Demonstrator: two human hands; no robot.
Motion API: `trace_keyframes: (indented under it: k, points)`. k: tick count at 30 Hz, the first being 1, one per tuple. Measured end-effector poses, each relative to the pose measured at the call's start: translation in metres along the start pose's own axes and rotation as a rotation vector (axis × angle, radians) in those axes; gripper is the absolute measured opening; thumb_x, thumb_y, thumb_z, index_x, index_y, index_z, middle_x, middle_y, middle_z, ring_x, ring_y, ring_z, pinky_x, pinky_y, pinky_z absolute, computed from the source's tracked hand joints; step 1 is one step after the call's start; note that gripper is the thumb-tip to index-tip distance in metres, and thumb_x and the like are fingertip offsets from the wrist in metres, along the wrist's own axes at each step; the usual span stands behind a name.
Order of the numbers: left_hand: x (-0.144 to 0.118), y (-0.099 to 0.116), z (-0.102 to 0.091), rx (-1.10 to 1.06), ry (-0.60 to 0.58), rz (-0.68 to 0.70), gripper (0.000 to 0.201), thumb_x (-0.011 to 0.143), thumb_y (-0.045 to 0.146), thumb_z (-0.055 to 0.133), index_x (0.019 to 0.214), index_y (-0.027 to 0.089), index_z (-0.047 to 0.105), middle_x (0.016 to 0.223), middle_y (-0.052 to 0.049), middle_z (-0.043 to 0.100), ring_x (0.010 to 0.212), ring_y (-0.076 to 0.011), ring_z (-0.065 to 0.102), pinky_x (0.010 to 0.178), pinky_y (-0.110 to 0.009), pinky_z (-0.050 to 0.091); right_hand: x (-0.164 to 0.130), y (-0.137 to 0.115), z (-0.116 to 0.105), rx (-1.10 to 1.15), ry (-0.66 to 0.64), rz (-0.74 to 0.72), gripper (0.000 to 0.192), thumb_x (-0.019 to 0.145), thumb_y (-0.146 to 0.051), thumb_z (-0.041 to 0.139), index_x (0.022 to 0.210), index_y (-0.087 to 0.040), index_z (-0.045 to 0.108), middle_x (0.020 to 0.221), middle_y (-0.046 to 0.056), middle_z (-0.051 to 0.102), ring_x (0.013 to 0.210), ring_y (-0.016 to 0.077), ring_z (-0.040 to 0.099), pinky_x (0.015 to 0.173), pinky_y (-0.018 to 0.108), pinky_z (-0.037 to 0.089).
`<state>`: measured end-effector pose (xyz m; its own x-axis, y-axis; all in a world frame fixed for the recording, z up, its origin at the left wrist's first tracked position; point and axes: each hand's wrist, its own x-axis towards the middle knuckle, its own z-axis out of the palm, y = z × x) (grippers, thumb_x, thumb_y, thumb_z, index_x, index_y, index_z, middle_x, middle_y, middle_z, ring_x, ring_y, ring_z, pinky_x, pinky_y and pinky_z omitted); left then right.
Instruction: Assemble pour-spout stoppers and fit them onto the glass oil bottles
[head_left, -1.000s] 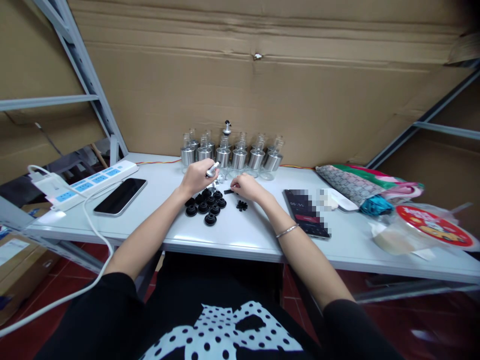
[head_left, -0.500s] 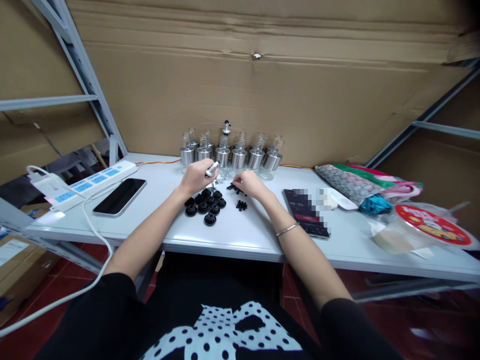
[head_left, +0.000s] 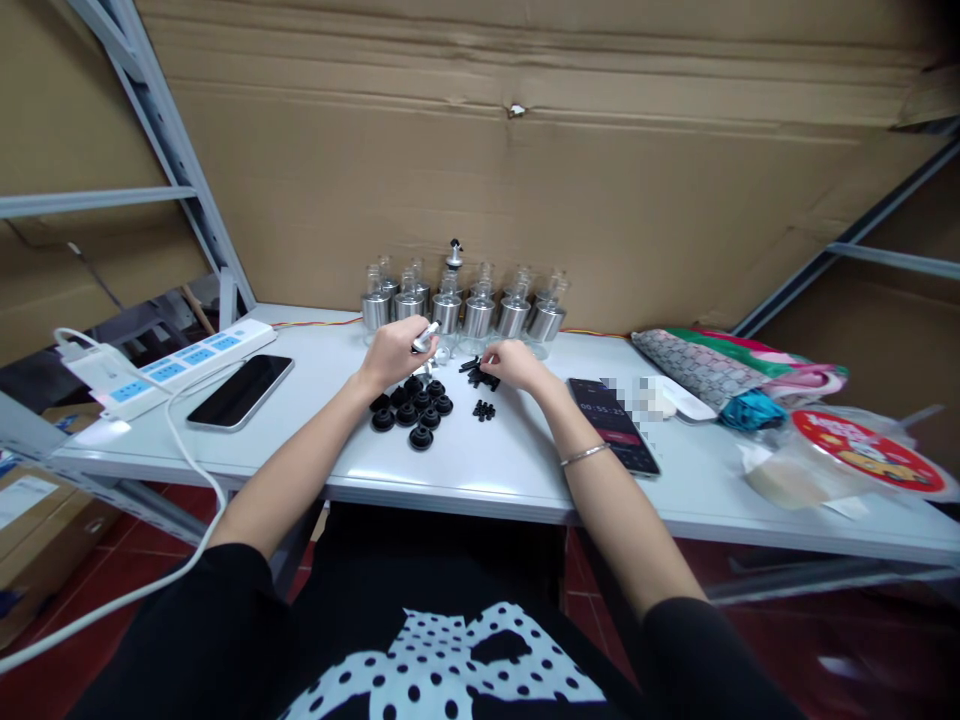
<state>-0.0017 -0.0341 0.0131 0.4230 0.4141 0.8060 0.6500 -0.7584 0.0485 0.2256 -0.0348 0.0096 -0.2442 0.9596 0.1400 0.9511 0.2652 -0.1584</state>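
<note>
My left hand [head_left: 391,352] is closed around a small silver spout piece [head_left: 424,337] and hovers over a cluster of several black round stoppers [head_left: 412,410] on the white table [head_left: 487,465]. My right hand [head_left: 512,362] pinches at a little pile of small black parts [head_left: 477,371] just in front of a row of several glass bottles with metal bands [head_left: 461,310]. A few more small black bits [head_left: 484,409] lie loose below that hand. One bottle in the row carries a fitted spout [head_left: 454,253].
A dark phone [head_left: 240,392] and a white power strip [head_left: 169,367] with cable lie at the left. Another phone [head_left: 613,424] lies right of my wrist, then a patterned pouch [head_left: 701,370], folded cloth and a plastic bag [head_left: 840,460]. Cardboard [head_left: 525,160] backs the table.
My right hand has moved a little away from me and to the right, from the loose bits to the small pile near the bottles. My left hand has stayed put.
</note>
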Motion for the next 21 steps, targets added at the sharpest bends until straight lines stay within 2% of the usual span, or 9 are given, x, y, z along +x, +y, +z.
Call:
trace_keyframes:
  k: [5,10,14,17,21]
  points:
    - [0.0,0.0,0.001,-0.021,-0.015,-0.011,0.018,0.082,0.025,0.05,0.066,0.019,0.044,0.063,0.0,0.051,0.059,-0.0124,0.046,0.056,-0.024,0.034,-0.002,0.008,-0.007,-0.027,0.015,0.063,0.023,0.083,-0.023,0.053,0.095,-0.017,0.071,0.094,0.009,0.072,0.089,0.0191,0.064,0.077,0.024,0.042]
    - [-0.001,0.0,0.001,-0.023,-0.048,-0.021,0.02,0.083,0.026,0.049,0.065,0.019,0.043,0.062,0.0,0.05,0.058,-0.0122,0.046,0.056,-0.024,0.034,-0.003,0.016,-0.004,-0.044,-0.053,0.16,0.031,0.082,-0.013,0.046,0.099,-0.014,0.071,0.103,0.014,0.07,0.098,0.0219,0.063,0.082,0.026,0.043]
    - [-0.001,-0.001,0.002,-0.019,-0.046,-0.011,0.02,0.083,0.026,0.049,0.064,0.019,0.043,0.062,0.001,0.049,0.057,-0.0118,0.045,0.056,-0.024,0.033,-0.002,0.012,-0.001,-0.027,-0.085,0.178,0.033,0.08,-0.008,0.045,0.097,-0.011,0.072,0.104,0.017,0.07,0.1,0.0245,0.064,0.082,0.027,0.044]
    - [-0.002,-0.001,0.002,-0.024,-0.054,-0.01,0.021,0.082,0.025,0.049,0.064,0.019,0.042,0.061,0.001,0.048,0.057,-0.0118,0.044,0.055,-0.024,0.033,-0.001,0.005,-0.003,0.003,-0.097,0.207,0.033,0.08,-0.007,0.045,0.097,-0.011,0.073,0.097,0.016,0.072,0.095,0.0231,0.066,0.08,0.025,0.045]
    - [-0.002,0.0,0.002,-0.032,-0.068,-0.02,0.021,0.082,0.026,0.049,0.064,0.019,0.043,0.061,0.001,0.049,0.057,-0.0121,0.045,0.056,-0.024,0.033,0.0,-0.001,-0.007,0.051,-0.111,0.27,0.032,0.081,-0.006,0.044,0.095,-0.009,0.072,0.077,0.015,0.073,0.082,0.0218,0.068,0.074,0.024,0.047]
